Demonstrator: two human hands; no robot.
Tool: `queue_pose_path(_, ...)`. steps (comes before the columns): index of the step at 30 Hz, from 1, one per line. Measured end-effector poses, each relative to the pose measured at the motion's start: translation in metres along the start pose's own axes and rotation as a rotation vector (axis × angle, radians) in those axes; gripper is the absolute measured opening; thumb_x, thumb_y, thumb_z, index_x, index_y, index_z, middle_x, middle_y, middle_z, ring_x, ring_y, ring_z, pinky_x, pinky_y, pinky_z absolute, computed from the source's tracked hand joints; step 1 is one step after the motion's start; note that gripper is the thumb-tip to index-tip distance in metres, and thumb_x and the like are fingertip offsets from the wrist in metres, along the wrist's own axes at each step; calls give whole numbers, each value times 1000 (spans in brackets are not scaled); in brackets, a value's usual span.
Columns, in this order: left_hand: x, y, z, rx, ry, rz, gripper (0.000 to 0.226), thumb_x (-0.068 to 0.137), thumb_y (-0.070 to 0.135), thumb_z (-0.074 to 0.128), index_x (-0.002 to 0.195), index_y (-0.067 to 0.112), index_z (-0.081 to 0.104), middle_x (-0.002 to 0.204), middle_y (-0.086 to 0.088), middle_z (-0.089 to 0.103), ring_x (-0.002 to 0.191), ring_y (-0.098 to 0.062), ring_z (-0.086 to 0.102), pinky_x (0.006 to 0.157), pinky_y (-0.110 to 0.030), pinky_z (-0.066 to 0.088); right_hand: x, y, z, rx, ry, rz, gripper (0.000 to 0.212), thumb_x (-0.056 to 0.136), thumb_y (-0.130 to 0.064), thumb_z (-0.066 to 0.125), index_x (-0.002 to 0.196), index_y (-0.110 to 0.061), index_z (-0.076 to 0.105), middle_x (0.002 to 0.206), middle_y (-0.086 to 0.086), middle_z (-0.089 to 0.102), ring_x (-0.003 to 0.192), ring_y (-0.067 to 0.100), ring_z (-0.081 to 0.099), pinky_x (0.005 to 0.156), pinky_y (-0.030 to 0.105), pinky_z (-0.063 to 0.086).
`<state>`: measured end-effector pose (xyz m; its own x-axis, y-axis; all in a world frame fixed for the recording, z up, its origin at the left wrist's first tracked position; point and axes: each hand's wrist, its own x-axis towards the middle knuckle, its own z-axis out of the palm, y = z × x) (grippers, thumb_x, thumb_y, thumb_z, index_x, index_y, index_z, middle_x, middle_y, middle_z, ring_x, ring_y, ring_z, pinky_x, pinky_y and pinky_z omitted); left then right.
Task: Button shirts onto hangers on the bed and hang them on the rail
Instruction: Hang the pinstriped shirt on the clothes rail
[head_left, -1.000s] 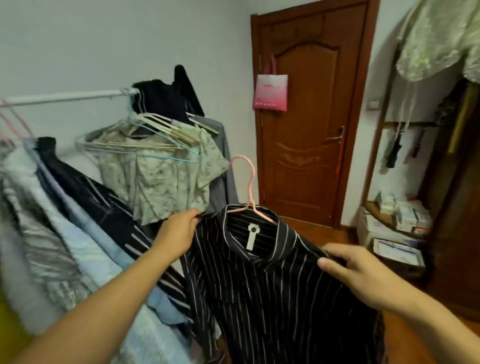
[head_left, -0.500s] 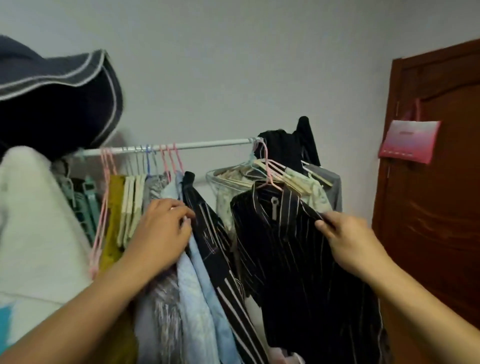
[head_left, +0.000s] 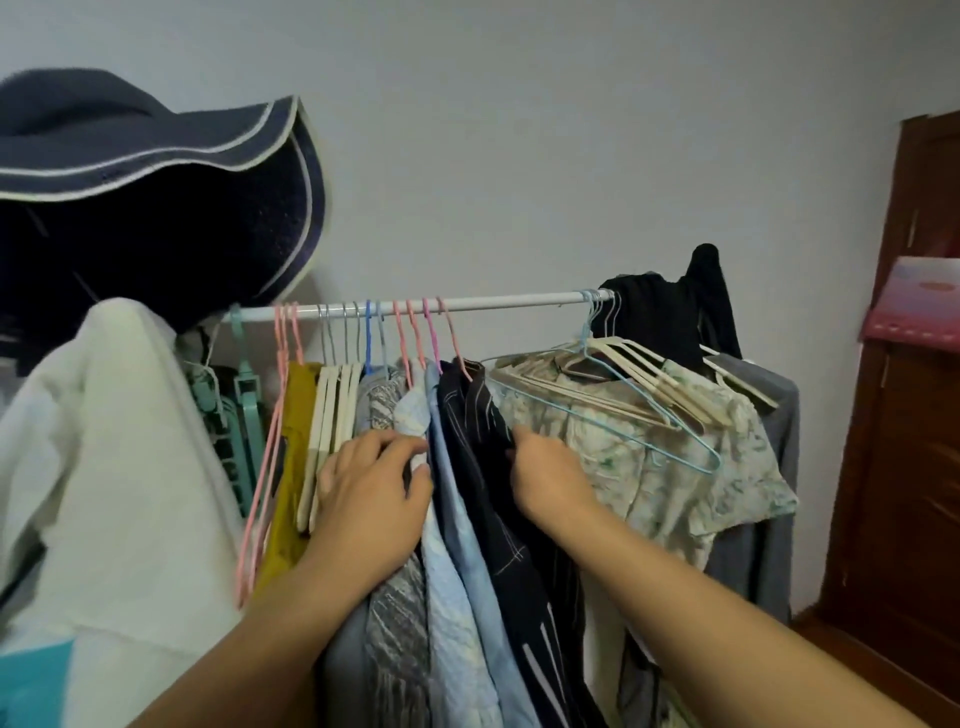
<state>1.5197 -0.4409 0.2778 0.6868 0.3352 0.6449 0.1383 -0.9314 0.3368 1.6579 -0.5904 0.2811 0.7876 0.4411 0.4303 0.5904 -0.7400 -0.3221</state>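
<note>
Garment under inspection: dark striped shirt (head_left: 485, 441), hung by a pink hanger (head_left: 457, 338) on the white rail (head_left: 493, 302), last in a packed row beside a pale blue shirt (head_left: 452, 519). Fabric appears thin, limp and light; judged to drape and slide readily, so best handled at the hanger neck or shoulder seam, not the loose body. Left hand (head_left: 371, 488) lies on the grey patterned garment (head_left: 387, 410), fingers bent over the pale blue fold, seemingly pressing the row aside. Right hand (head_left: 545, 478) has its fingertips tucked into the dark cloth's edge; whether it pinches cannot be told. Rail is smooth metal; hangers are thin, coated wire. A floral blouse (head_left: 675, 457) hangs apart to the right under several empty hangers.
</note>
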Motion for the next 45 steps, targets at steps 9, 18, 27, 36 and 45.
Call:
queue_pose_path(9, 4, 2, 7, 101, -11, 6, 44, 104, 43, 36, 147, 41, 44, 135, 6, 45, 131, -16, 34, 113, -44, 23, -13, -6, -6, 354, -277, -213, 38, 109, -43, 34, 79, -28, 52, 84, -3, 61, 85, 21, 61, 72, 33, 41)
queue_pose_path(18, 1, 4, 9, 161, -25, 10, 41, 103, 48, 38, 141, 39, 52, 139, 6, 43, 134, -17, 34, 115, -45, 19, -12, 210, -32, 221, 439, 729, 42, 92, -20, 60, 129, -4, 49, 132, 22, 46, 114, 39, 51, 95, 51, 49)
queue_pose_path(27, 2, 4, 7, 200, -43, 19, 42, 103, 48, 35, 140, 40, 53, 137, 5, 45, 132, -18, 36, 115, -47, 23, 8, 228, -32, 710, 72, 723, 23, 93, -4, 61, 115, 1, 57, 85, 16, 58, 67, 25, 57, 62, 36, 51)
queue_pose_path(36, 1, 5, 3, 199, -68, 28, 39, 102, 47, 38, 136, 40, 55, 135, 5, 43, 131, -17, 37, 114, -46, 22, 8, 155, -43, 798, -211, 542, 20, 99, -26, 63, 114, -12, 63, 103, 14, 72, 47, 12, 46, 46, 23, 40)
queue_pose_path(45, -5, 34, -8, -144, 118, 98, 19, 96, 28, 55, 108, 31, 69, 118, 10, 48, 123, -14, 36, 105, -40, 34, 2, 95, -84, 741, -26, 375, 33, 108, -35, 37, 113, -19, 66, 82, 9, 60, 47, 10, 32, 44, 24, 30)
